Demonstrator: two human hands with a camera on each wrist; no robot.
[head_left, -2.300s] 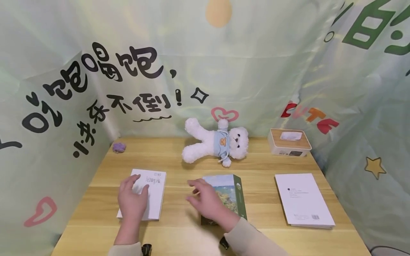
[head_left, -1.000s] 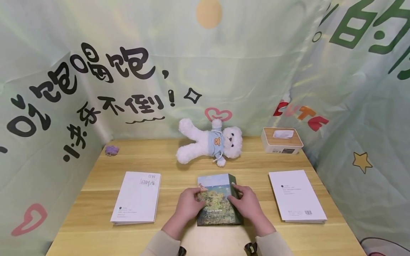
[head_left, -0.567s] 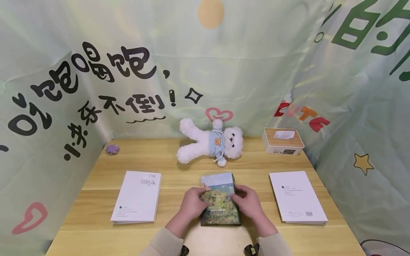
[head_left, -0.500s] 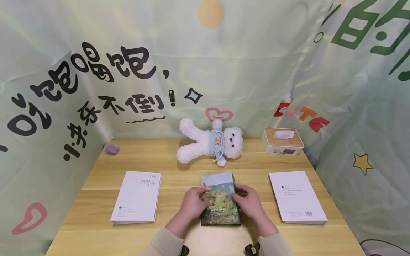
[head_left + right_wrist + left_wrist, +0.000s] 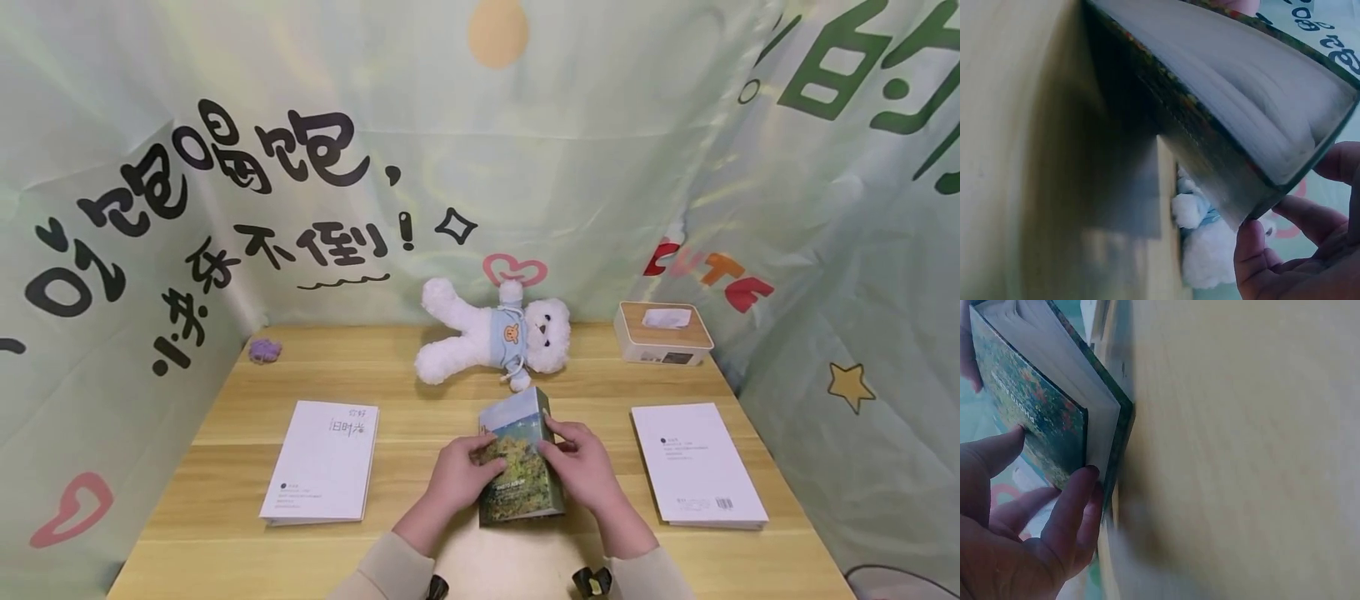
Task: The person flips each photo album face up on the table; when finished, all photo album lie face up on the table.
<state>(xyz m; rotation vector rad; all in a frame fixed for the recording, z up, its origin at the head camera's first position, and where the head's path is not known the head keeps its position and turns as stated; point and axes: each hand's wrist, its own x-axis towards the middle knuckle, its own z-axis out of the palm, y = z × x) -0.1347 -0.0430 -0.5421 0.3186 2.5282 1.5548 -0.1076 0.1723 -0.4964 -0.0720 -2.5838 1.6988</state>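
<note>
A photo album [image 5: 517, 467] with a painted seaside cover stands tilted in both hands, its far end raised off the table. My left hand [image 5: 459, 473] grips its left edge, thumb on the front cover. On the spine side, my right hand [image 5: 581, 468] pinches the album between thumb and fingers. The left wrist view shows the page edges between the covers, with the left fingers [image 5: 1063, 519] at the opening side. In the right wrist view the right fingers [image 5: 1310, 219] hold the spine corner, and the bottom of the album [image 5: 1222, 81] faces the camera.
White books lie on the wooden table [image 5: 420, 550]: one book [image 5: 322, 462] to the left, another book [image 5: 697, 462] to the right. Behind the album lies a white teddy bear [image 5: 468, 333] in a blue top. A tissue box [image 5: 663, 333] and a purple object [image 5: 264, 350] are near the back.
Both hands came to the album from apart, the left from over the left book. The album was then gripped at both sides, and its far end has lifted and tilted.
</note>
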